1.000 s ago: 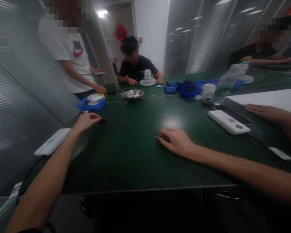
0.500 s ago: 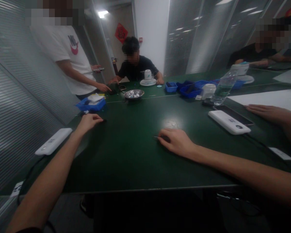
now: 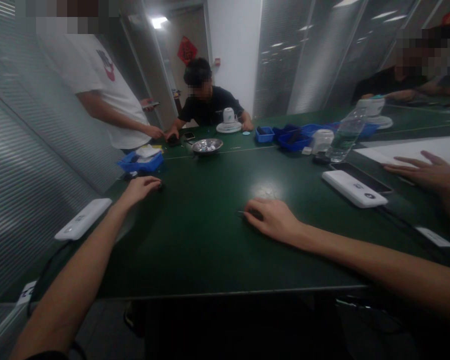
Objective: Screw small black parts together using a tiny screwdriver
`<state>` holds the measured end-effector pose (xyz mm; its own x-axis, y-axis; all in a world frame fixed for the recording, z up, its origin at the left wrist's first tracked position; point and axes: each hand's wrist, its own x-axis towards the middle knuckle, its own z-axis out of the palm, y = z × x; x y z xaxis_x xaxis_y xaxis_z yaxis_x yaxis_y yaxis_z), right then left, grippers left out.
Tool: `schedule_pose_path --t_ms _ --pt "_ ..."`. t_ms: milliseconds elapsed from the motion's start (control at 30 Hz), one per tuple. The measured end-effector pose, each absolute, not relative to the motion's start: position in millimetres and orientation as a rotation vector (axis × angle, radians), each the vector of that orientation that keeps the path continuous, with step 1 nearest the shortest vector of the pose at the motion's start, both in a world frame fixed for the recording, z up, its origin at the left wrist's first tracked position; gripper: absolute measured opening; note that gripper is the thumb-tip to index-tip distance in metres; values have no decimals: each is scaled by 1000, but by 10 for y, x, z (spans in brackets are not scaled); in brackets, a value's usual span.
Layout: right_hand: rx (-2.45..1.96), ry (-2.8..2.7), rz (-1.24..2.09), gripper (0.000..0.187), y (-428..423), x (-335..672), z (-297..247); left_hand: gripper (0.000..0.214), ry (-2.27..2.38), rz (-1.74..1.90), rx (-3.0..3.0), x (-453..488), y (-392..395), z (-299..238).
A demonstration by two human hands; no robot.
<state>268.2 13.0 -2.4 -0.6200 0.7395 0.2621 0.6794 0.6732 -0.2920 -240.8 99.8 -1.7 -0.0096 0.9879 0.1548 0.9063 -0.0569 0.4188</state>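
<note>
A small dark piece (image 3: 160, 185) is held at the fingertips of the left hand (image 3: 142, 189), the fingers pinched together on it, over the left part of the tabletop (image 3: 195, 240). By the right hand (image 3: 270, 219), at about four o'clock from the left, a thin rod (image 3: 241, 212) is held in curled fingers, its tip pointed toward nine o'clock. The light is dim, so the exact kind of either thing cannot be told.

A blue tray (image 3: 144, 165) is seen at twelve o'clock from the left hand, a steel bowl (image 3: 195, 146) at two.

The step in hand is judged to be one of holding, with piece and rod kept well apart. For the two to be used together, the gap would have to be closed and the pinch kept steady.
</note>
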Motion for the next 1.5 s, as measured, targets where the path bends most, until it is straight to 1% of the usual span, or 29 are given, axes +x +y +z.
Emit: schedule_pose_path --t_ms 233,400,567,767,933,1033,1200,1367,1433,1500 --pt "-1116 -2533 250 20 117 2678 7 50 1869 574 2140 -2397 961 54" --pt "-1108 -2523 239 20 130 2678 -14 50 1898 516 2092 -2375 965 52" --pt "-1106 -2531 240 20 133 2683 -17 49 1882 510 2165 -2381 981 28" --pt "-1103 -2532 244 20 118 2673 -2 43 1971 433 2226 -2343 1007 18" --pt "-1102 -2533 234 20 122 2677 -9 40 2045 442 2170 -2314 1035 -8" --pt "-1105 -2535 232 20 129 2683 -15 42 2038 462 2106 -2339 1055 -32" --pt "-1103 -2537 247 19 133 2683 -12 54 2093 462 2049 -2312 1060 -32" --pt "-1099 -2538 259 21 127 2680 2 48 2269 431 1973 -2185 1024 -8" --pt "-1095 -2536 260 21 128 2683 2 45 2213 416 2021 -2076 986 17" --pt "-1082 -2535 256 21 129 2686 0 42 2016 420 2109 -1879 918 57"
